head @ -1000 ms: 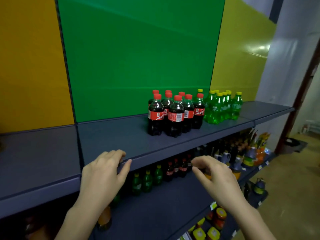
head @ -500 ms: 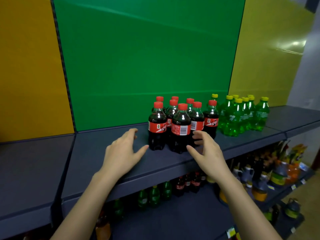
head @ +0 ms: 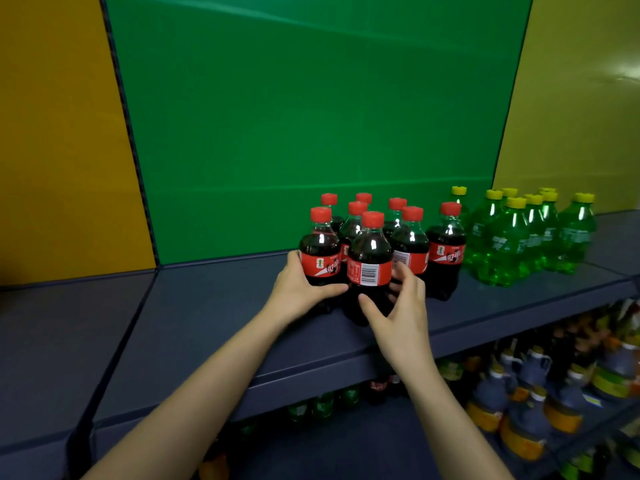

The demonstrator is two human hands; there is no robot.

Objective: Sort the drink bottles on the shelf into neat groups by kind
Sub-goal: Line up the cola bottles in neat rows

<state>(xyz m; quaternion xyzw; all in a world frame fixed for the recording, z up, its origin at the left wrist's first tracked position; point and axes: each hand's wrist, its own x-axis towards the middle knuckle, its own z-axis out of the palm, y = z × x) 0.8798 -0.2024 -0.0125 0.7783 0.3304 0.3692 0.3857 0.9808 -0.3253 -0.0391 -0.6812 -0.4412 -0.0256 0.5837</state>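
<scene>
Several dark cola bottles with red caps stand bunched on the dark blue shelf (head: 207, 323). My left hand (head: 298, 289) wraps around the lower part of the left front cola bottle (head: 320, 247). My right hand (head: 401, 310) closes on the front middle cola bottle (head: 370, 251), thumb on its base, fingers on its right side. Right of the colas stands a tight group of green bottles with yellow caps (head: 512, 244). One more green bottle (head: 459, 192) shows behind the rightmost cola bottle (head: 446, 251).
The shelf's left half is bare, with a seam to another shelf section (head: 52, 341) at the far left. Behind stands a green back panel (head: 294, 116). A lower shelf holds small bottles (head: 322, 405) and larger jugs with orange labels (head: 519, 403).
Both hands rose from the shelf's front edge, moved forward over the shelf and closed on the two front cola bottles. The view came closer to the shelf.
</scene>
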